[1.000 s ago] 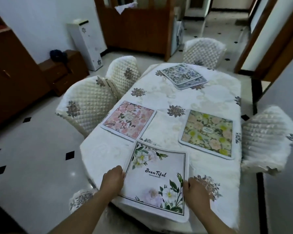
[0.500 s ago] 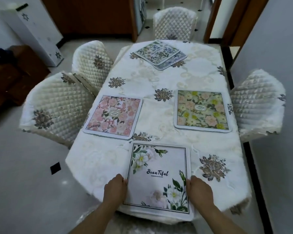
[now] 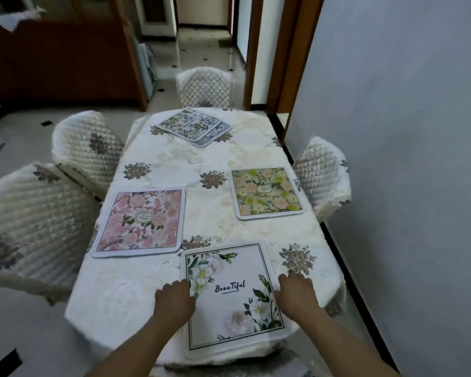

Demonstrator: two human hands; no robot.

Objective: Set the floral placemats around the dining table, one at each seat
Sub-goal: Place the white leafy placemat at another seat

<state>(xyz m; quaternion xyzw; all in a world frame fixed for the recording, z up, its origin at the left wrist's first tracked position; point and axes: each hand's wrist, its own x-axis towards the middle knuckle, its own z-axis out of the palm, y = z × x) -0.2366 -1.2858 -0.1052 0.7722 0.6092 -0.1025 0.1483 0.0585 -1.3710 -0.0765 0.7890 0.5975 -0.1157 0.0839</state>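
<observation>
A white placemat [image 3: 230, 300] printed with white flowers and the word "Beautiful" lies flat at the near end of the table [image 3: 158, 289], its near edge reaching the table's rim. The left hand [image 3: 174, 302] rests palm down on the mat's left edge, fingers loosely curled over the border; the right hand [image 3: 297, 292] lies palm down at the mat's right edge, fingers spread a little, partly on the mat and partly on the cloth. Neither hand closes around anything; both simply press flat.

On the left side of the table a pink floral placemat [image 3: 142, 223] lies in front of the near left chair [image 3: 33, 216], its near right corner just beside the white mat's far left corner. Across from it, on the right side, a yellow-green floral placemat [image 3: 267, 193] sits before the right chair [image 3: 324, 175]. At the far end a small stack of blue-toned floral placemats [image 3: 193, 126] lies skewed, the upper mat turned so the one beneath shows at the right. Behind the stack stands the far chair [image 3: 206, 88], and a second left chair [image 3: 87, 148] sits further along the left side with no mat before it. All chairs wear quilted cream covers, and a cream tablecloth with brown flower medallions [image 3: 297, 258] covers the table.
</observation>
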